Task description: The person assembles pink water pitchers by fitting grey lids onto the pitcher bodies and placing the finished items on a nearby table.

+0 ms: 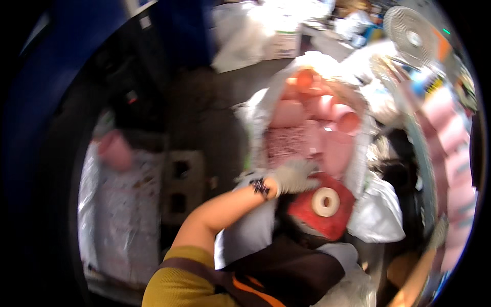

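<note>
The left hand [295, 175] is released beside the red block [306, 207]; the right hand [438, 233], grip unclear, is at the tabletop's [426, 166] left edge.

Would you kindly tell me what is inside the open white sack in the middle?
Pink containers show inside the open white sack. Whatever lies beneath them is covered, and the gloved left hand hides part of the near end.
</note>
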Motion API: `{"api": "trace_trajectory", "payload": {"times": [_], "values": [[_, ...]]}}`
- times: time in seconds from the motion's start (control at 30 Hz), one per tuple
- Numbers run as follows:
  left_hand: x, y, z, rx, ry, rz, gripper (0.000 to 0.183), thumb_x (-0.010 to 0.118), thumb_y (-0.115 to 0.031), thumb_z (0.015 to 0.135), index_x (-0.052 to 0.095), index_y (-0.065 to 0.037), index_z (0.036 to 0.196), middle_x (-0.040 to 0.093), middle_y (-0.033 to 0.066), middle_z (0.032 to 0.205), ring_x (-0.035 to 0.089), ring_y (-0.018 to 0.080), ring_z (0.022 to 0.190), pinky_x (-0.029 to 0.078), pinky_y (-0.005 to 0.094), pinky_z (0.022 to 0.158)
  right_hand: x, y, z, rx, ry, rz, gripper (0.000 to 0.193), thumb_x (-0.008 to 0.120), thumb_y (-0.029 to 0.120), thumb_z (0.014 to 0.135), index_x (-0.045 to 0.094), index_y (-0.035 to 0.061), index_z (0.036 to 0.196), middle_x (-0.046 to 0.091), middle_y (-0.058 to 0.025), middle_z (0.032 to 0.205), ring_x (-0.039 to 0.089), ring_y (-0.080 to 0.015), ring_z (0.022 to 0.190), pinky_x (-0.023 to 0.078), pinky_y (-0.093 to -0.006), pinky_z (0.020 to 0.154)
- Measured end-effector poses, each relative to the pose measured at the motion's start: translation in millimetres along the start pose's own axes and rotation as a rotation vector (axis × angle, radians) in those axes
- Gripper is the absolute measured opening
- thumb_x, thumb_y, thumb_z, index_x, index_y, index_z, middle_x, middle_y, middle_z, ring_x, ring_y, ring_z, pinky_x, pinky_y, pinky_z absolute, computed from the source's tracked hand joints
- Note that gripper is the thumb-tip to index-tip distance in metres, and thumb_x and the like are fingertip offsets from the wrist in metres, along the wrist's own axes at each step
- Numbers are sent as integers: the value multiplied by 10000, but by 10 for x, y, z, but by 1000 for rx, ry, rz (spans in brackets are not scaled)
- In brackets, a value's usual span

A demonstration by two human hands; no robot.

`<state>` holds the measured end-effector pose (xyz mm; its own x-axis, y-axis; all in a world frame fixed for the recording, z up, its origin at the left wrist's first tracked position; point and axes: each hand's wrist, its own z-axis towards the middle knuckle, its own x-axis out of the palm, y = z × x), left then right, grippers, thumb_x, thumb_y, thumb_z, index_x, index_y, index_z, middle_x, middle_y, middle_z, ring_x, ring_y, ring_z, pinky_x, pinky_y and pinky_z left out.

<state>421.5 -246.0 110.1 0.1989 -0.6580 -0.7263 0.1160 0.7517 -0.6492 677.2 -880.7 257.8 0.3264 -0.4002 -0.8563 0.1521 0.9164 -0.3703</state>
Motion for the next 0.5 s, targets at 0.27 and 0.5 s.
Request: {"api": "trace_trajectory", "payload": {"times": [0.27,0.5], "values": [[-1936,1791,-2556,-1070,-457,880,631,706,-329,755,542,-139,1334,504,182,1338,399,392,1326,339,484,1112,668,-350,501,83,-92,824,615,428,436,1009,399,20,1461,413,-163,1490,422,-271,1334,306,-334,1125],[-1360,2005,-4426,-1783,-369,238,646,634,-406,844,500,-79,1385,456,228,1447,456,388,1322,364,504,1087,749,-680,506,39,-67,551,595,373,421,1032,391,11,1463,393,-171,1509,375,-272,1381,272,-327,1154]]}}
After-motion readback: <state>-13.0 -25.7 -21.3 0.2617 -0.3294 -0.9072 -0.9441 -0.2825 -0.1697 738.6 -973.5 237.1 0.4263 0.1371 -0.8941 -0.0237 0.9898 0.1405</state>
